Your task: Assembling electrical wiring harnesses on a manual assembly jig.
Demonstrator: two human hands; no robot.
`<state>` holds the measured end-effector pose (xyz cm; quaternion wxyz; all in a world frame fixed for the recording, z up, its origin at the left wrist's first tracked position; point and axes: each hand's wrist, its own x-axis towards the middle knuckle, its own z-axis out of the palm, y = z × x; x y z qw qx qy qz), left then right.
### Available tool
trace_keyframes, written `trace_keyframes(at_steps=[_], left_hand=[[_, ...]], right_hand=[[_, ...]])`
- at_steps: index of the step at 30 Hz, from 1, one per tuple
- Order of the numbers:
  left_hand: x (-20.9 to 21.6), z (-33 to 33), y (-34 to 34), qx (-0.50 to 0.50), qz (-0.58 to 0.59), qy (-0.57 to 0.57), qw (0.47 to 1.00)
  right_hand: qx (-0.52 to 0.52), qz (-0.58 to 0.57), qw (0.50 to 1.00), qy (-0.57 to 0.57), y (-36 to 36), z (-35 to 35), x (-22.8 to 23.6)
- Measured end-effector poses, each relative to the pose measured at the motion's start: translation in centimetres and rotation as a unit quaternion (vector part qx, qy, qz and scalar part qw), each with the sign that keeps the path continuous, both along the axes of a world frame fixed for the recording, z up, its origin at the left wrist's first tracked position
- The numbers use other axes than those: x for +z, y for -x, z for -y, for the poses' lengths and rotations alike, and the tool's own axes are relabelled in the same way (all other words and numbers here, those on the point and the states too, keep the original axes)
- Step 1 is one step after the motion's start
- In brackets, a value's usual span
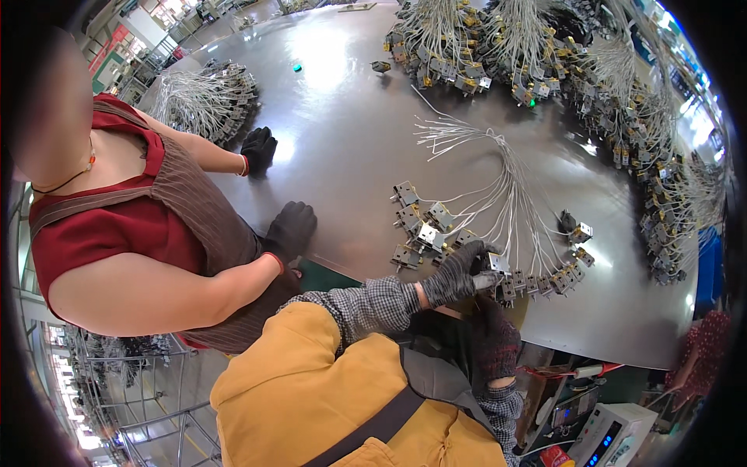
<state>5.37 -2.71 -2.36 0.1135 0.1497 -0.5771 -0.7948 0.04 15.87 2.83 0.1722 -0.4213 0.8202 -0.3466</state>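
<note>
My left hand [455, 276], in a grey striped glove, is closed around a small boxy metal part [496, 263] at the table's near edge. Just below it is my right hand [498, 342], in a dark glove with reddish specks; its fingers are curled close under the left fingertips, and what they grip is hidden. To the right of the held part, a curved row of similar metal parts [545, 284] lies on the table, their white wires [510, 179] gathered into a bundle reaching away from me. A looser group of metal parts [428, 233] lies left of the wires.
At my left stands a co-worker in a striped apron [206, 198], both black-gloved hands [289, 231] on the metal table [342, 156]. Large heaps of wired parts [529, 62] line the far and right sides. Another pile [206, 101] lies far left. A white instrument box [615, 436] stands lower right.
</note>
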Motion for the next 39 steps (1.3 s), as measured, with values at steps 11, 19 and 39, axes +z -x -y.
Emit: trace_keyframes(at_steps=[11, 19, 39], left_hand=[[-0.8, 4.9, -0.6, -0.180, 0.010, 0.393, 0.902], [-0.5, 4.5, -0.3, -0.192, 0.005, 0.407, 0.893], [-0.4, 2.9, -0.6, -0.148, 0.004, 0.498, 0.855]], right_hand=[[-0.108, 0.008, 0.994, 0.028, 3.5, -3.3, 0.1], [-0.119, -0.003, 0.993, 0.020, 3.3, -3.0, 0.3], [-0.059, 0.043, 0.997, 0.009, 2.3, -2.4, 0.4]])
